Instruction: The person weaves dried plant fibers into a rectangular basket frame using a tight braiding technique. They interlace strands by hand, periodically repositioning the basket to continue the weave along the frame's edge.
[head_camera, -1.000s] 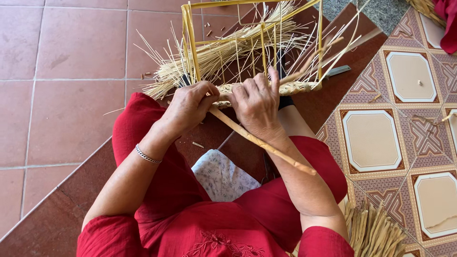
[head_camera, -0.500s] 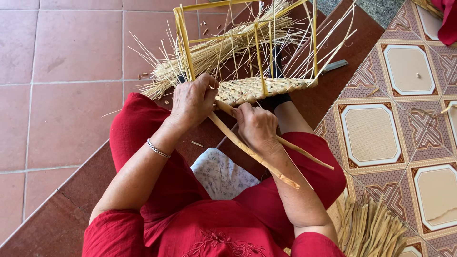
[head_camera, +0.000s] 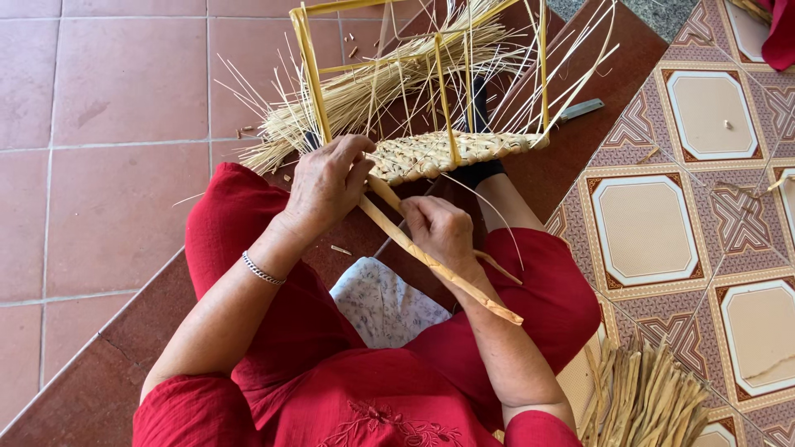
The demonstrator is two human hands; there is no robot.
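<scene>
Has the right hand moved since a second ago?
Yes. The right hand has dropped back from the woven band toward the person's lap, pulling the flat strip.

The left hand [head_camera: 327, 184] reaches toward twelve o'clock, fingers curled downward in a grip, a bracelet on its wrist; the right hand [head_camera: 440, 232] sits just beside it at four o'clock, closed into a fist

I see no packages, labels, signs or screens in the head view.
</scene>
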